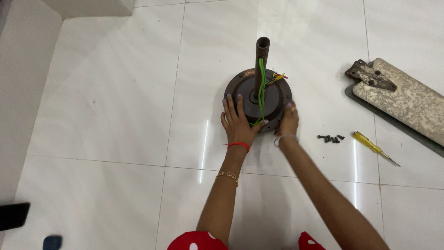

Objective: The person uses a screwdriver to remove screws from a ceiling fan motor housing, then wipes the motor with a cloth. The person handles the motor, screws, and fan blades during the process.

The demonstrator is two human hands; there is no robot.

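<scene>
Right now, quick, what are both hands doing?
Left hand: open, fingers spread flat on the round brown motor.
Right hand: fingers curled over the motor's rim, gripping its edge.

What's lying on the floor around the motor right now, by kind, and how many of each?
Fan motor with its rod and green wires: 1, both hands on it, left hand and right hand
Fan blades: 2, stacked
Yellow screwdriver: 1
Dark screws: a small cluster, too small to count, taken as 1 group
Total: 5
</scene>
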